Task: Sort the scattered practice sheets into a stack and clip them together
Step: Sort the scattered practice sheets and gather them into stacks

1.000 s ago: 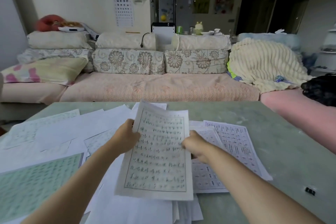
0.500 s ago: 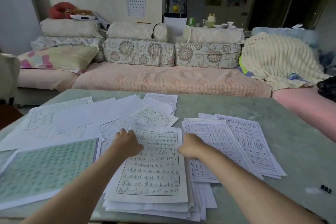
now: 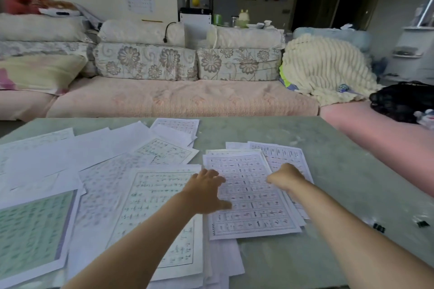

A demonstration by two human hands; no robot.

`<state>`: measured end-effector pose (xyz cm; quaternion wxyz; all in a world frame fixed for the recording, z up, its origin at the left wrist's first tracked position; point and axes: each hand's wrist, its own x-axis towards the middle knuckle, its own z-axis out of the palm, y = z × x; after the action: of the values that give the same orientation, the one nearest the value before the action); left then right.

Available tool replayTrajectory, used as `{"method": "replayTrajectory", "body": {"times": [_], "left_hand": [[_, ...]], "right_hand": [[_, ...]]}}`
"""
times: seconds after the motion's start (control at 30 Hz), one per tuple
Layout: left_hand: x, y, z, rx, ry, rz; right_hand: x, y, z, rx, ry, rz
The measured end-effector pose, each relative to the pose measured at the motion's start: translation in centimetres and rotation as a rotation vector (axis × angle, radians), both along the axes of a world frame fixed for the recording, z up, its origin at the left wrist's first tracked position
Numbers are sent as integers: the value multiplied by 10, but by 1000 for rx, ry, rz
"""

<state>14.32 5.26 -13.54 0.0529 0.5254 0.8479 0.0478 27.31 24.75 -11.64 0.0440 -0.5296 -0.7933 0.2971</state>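
Practice sheets lie scattered over the green table (image 3: 340, 171). A green-grid sheet (image 3: 145, 197) tops a pile near the front middle. To its right lies a red-grid sheet (image 3: 249, 197) on a few more. My left hand (image 3: 206, 191) has its fingers spread over the left edge of that red-grid sheet. My right hand (image 3: 285, 176) is on the sheet's right side with its fingers curled under; what they hold is hidden. A black binder clip (image 3: 378, 227) lies at the right, with another (image 3: 422, 223) beyond it.
More sheets (image 3: 70, 155) cover the table's left half, with a green-tinted sheet (image 3: 30, 234) at the front left. A sofa (image 3: 178, 98) with cushions and a cream blanket (image 3: 326, 65) stands behind the table. A black bag (image 3: 404, 101) lies at the right.
The green-grid sheet was laid flat on the pile and let go. Both hands then moved right, onto the red-grid sheet.
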Motion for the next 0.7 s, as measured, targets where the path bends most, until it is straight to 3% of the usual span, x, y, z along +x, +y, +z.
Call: {"method": "replayTrajectory", "body": {"times": [0.17, 0.37, 0.57, 0.7], "left_hand": [[2, 17, -12, -20, -26, -20], [3, 19, -14, 70, -124, 36], [1, 34, 4, 509, -428, 419], [3, 54, 9, 586, -917, 561]], "right_hand": [[0, 21, 2, -390, 237, -45], [-2, 25, -7, -278, 176, 51], [22, 45, 8, -283, 456, 64], [45, 63, 9, -369, 605, 140]]}}
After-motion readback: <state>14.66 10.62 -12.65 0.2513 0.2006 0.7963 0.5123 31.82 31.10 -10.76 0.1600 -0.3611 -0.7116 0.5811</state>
